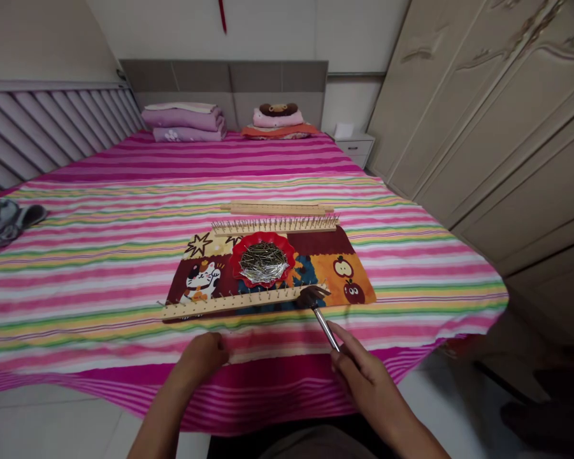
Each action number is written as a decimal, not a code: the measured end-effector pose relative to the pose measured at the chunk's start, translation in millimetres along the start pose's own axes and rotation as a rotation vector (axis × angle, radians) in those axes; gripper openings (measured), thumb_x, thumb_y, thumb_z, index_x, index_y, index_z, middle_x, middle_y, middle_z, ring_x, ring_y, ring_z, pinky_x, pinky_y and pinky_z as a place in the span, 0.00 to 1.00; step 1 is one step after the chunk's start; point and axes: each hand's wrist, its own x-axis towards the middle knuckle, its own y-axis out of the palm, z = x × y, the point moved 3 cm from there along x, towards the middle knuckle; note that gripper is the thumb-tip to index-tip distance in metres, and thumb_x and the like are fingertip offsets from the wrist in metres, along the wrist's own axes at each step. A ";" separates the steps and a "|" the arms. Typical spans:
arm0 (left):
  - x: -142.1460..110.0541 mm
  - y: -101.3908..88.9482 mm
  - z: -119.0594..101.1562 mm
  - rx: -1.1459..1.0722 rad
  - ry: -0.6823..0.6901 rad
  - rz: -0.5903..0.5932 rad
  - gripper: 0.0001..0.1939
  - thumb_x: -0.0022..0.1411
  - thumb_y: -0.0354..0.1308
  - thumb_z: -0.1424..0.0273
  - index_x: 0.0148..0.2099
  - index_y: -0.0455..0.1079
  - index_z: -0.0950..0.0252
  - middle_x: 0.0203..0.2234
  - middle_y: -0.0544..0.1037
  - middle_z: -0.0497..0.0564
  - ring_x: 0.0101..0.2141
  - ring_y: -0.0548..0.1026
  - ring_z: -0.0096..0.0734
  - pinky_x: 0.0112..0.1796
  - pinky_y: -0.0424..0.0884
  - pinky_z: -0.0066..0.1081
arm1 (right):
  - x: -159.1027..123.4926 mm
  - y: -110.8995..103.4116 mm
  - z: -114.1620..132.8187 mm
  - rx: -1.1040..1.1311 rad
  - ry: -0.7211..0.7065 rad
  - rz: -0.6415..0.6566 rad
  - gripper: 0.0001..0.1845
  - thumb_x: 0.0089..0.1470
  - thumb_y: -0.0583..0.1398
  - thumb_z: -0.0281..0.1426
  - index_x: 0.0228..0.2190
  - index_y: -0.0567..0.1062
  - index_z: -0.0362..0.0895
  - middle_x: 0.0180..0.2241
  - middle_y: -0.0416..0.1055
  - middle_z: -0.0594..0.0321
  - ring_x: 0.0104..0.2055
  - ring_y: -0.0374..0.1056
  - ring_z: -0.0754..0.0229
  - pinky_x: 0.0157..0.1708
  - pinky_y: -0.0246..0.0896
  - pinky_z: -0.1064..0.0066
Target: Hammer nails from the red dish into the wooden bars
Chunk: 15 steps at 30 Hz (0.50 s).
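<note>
Likely head-heavy, the hammer point(310, 296) right of the bowl point(236, 256) wants handle point(325, 329) grasping, as the right hand point(362, 368) does; left hand point(204, 354) curled, contents unclear.

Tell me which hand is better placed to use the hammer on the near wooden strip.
The right, most likely: the right hand grips the hammer, with the hammer head at the right end of the near wooden strip. The left hand is apart from both.
</note>
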 end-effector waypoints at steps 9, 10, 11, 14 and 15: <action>7.6 32.6 -3.2 -0.224 0.022 -0.131 0.06 0.50 0.52 0.75 0.25 0.69 0.62 0.21 0.75 0.46 0.25 0.71 0.28 0.27 0.58 0.25 | 0.1 0.9 2.4 -0.031 0.022 0.000 0.27 0.55 0.55 0.37 0.56 0.68 0.44 0.18 0.60 0.69 0.19 0.53 0.64 0.20 0.55 0.74; 7.4 38.5 0.4 -0.306 0.006 -0.151 0.05 0.49 0.53 0.75 0.26 0.69 0.62 0.20 0.75 0.45 0.24 0.71 0.27 0.27 0.58 0.25 | -0.1 1.4 2.9 -0.028 0.027 0.008 0.27 0.56 0.55 0.37 0.56 0.67 0.45 0.18 0.60 0.69 0.19 0.53 0.64 0.20 0.55 0.74; 7.0 45.6 4.7 -0.402 -0.013 -0.170 0.05 0.48 0.54 0.75 0.26 0.70 0.62 0.20 0.75 0.44 0.24 0.71 0.27 0.27 0.59 0.25 | -0.3 1.9 3.5 -0.024 0.031 0.019 0.27 0.56 0.54 0.37 0.56 0.67 0.45 0.18 0.60 0.70 0.19 0.53 0.64 0.20 0.54 0.74; 4.8 67.7 16.9 -0.748 -0.054 -0.183 0.04 0.44 0.57 0.70 0.27 0.71 0.62 0.19 0.76 0.44 0.24 0.72 0.27 0.27 0.63 0.26 | -0.7 2.8 5.6 -0.023 0.031 0.030 0.27 0.56 0.54 0.37 0.56 0.67 0.44 0.19 0.58 0.70 0.19 0.53 0.64 0.20 0.53 0.75; 3.9 72.3 19.3 -0.867 -0.055 -0.178 0.06 0.43 0.58 0.68 0.27 0.71 0.62 0.19 0.76 0.45 0.23 0.72 0.28 0.27 0.64 0.26 | -0.7 3.0 6.2 -0.027 0.029 0.031 0.27 0.56 0.54 0.37 0.56 0.67 0.44 0.19 0.57 0.70 0.20 0.52 0.64 0.20 0.53 0.75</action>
